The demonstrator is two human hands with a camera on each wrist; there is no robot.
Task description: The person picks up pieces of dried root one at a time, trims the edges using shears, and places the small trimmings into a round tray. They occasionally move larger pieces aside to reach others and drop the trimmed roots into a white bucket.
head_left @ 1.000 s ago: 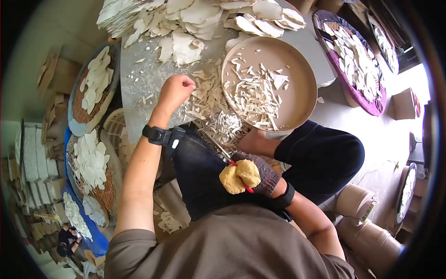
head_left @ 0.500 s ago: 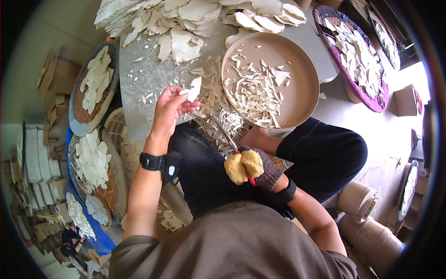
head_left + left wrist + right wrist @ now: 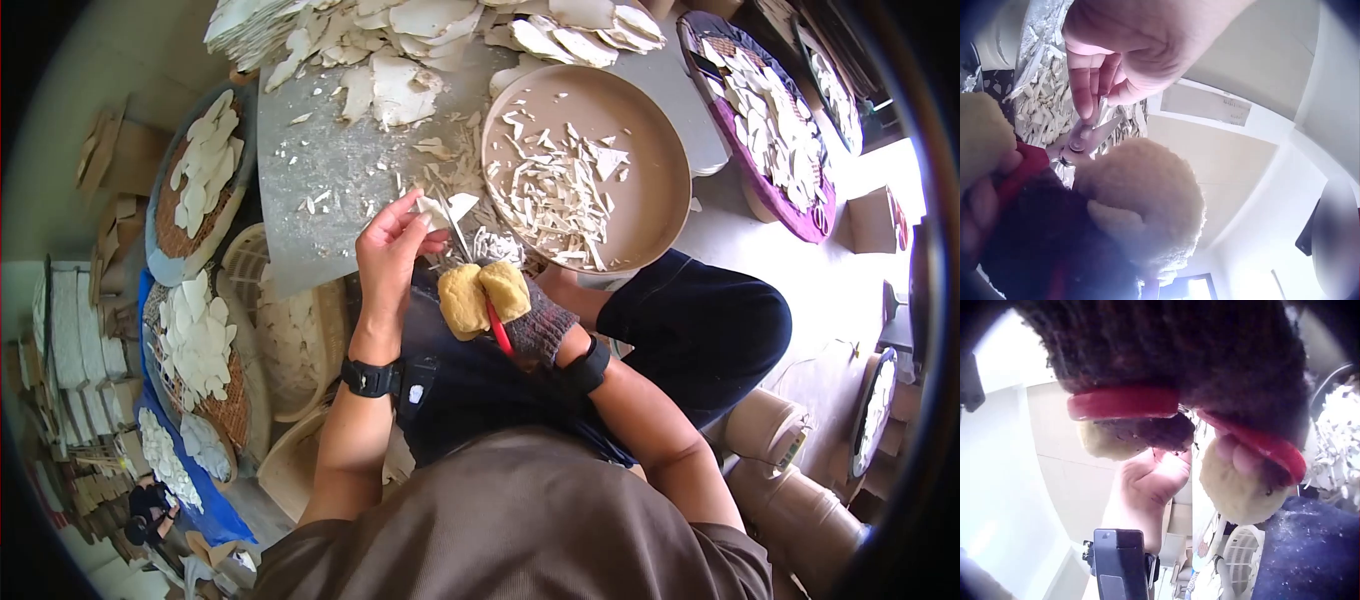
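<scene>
In the head view my left hand [image 3: 388, 258] pinches a thin white dried slice [image 3: 462, 204] between thumb and fingers. My right hand [image 3: 543, 322], in a dark knitted glove, grips scissors [image 3: 497, 326] with red handles. Thick yellow foam padding [image 3: 463, 300] is wrapped on the handles. The blades overlap the slice in the head view. From the left wrist, the scissor blades [image 3: 1077, 142] stand parted right at the left fingertips. The right wrist view shows the red handle loops [image 3: 1124, 403] spread apart, with bare fingertips [image 3: 1247, 459] showing by the foam.
A round brown tray [image 3: 655, 215] with cut strips stands on the grey metal table [image 3: 330, 160]. Whole slices [image 3: 405, 90] are piled at the back. More loose strips lie beside the tray. Baskets of slices [image 3: 200, 340] stand at left, and a purple-edged tray [image 3: 810, 215] at right.
My left hand first shows no slice, then holds one up and brings it right toward the scissors. The right hand has raised the scissors forward and left to meet it.
</scene>
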